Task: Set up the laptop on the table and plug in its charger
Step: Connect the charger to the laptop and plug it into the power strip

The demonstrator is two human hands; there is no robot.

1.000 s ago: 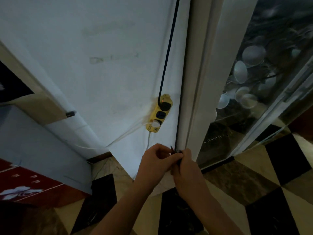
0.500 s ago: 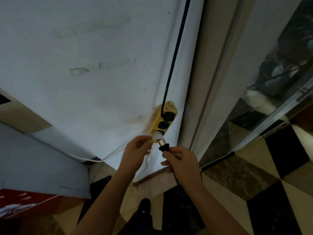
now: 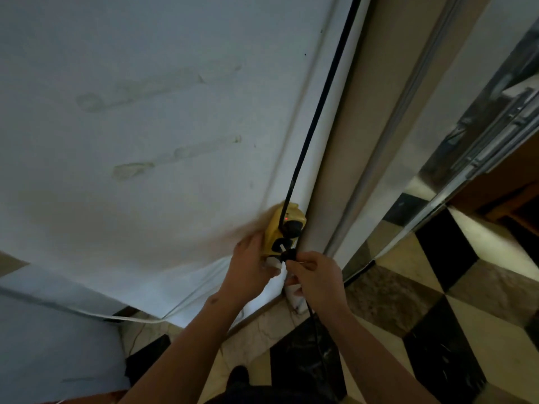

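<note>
A yellow power strip (image 3: 272,228) hangs on the white wall near the corner, its red light on. A black plug fills its top socket, with a black cable (image 3: 318,112) running up the wall. My left hand (image 3: 250,263) grips the strip's lower left side. My right hand (image 3: 313,275) pinches the black charger plug (image 3: 288,254), whose metal pins point into the strip's middle socket. The charger's cord (image 3: 316,325) drops from my right hand to the floor. No laptop is in view.
A white cable (image 3: 140,318) trails from the strip along the wall's base to the left. A pale door frame (image 3: 358,141) stands right of the strip, with a glass cabinet (image 3: 478,132) beyond. The floor (image 3: 437,330) is black and cream checkered tile.
Both hands rose from the floor corner to the power strip. My left hand took hold of the strip. My right hand brought the charger plug up to the middle socket.
</note>
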